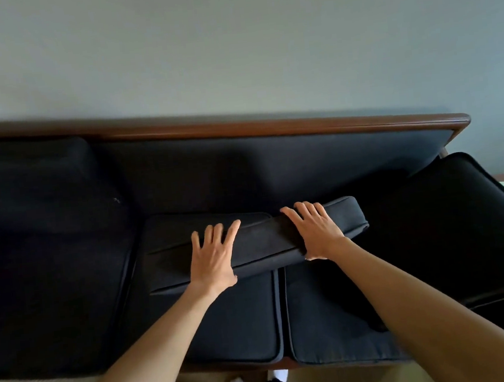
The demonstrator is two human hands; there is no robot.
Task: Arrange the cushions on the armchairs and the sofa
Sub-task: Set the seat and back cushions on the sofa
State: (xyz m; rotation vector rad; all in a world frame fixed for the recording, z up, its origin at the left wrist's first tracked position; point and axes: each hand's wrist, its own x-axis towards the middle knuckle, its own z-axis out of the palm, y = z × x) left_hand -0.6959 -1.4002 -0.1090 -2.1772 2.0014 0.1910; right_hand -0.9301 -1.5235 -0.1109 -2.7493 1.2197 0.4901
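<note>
Both hands, left hand (212,256) and right hand (316,231), fingers spread flat, press a dark back cushion (258,242) lying askew across the sofa (272,158) seat; next, probably stand it against the backrest.

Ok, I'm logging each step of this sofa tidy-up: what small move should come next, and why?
Probably push the loose cushion back and up against the sofa backrest. Both the left hand and right hand lie flat on it, and it sits askew across the seat cushions.
</note>
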